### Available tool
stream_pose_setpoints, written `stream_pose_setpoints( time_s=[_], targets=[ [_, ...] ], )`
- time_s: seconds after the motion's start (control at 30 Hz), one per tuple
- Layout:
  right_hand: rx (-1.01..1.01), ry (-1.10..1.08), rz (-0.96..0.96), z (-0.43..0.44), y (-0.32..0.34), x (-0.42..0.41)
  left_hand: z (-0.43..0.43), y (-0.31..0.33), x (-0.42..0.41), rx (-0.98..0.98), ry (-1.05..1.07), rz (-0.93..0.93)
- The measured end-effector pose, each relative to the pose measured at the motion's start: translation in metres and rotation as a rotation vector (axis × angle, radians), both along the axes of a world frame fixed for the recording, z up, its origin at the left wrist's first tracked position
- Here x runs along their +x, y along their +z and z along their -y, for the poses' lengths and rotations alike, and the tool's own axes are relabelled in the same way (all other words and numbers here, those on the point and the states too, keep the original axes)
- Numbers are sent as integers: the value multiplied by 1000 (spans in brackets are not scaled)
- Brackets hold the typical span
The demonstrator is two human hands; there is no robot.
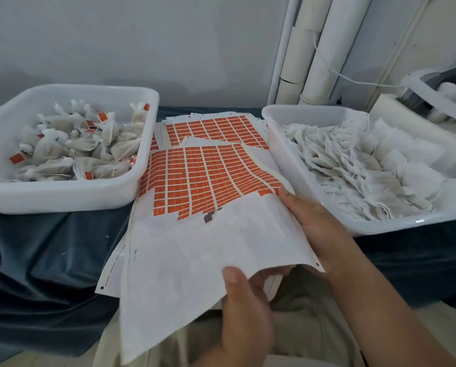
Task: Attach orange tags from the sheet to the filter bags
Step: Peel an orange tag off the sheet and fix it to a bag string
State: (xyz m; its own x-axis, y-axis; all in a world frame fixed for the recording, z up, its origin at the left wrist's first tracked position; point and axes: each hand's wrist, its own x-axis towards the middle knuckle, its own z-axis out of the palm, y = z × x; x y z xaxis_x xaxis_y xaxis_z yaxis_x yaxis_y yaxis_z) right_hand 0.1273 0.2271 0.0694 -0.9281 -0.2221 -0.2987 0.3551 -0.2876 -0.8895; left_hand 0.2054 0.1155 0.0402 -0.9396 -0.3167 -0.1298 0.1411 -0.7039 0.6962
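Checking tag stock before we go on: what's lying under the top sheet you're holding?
At least one more sheet of orange tags shows beyond the top sheet, and white sheet edges stick out on its left. How many lie beneath, and their tag counts, is covered.

Gap between left tub [62, 197] and right tub [288, 165]: covered by the tag sheet [208, 176], raised at its near end; passage is left only above it. Both tubs are heaped with filter bags [76, 144] and can be reached from above. Bare dark cloth [49, 247] is left before the left tub. Rear right is blocked by white pipes [319, 62].
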Motion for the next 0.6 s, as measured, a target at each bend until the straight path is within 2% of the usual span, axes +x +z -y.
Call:
stream_pose_setpoints(
  time_s=[0.2,0.27,0.33,0.43,0.53,0.6],
  targets=[
    [19,-65,32,5,-8,-1,11,9,-15,179,89,186],
    [109,-74,9,6,-9,0,8,2,-17,152,136,272],
    [311,-80,-53,7,-12,-1,4,-4,-18,129,233,349],
    [765,-225,-262,10,-16,2,2,-13,-19,-18,286,366],
    [868,-315,-619,11,-21,7,4,-19,-20,-89,301,362],
    [967,-297,-763,10,-22,10,6,-18,-21,-61,255,332]
  ],
)
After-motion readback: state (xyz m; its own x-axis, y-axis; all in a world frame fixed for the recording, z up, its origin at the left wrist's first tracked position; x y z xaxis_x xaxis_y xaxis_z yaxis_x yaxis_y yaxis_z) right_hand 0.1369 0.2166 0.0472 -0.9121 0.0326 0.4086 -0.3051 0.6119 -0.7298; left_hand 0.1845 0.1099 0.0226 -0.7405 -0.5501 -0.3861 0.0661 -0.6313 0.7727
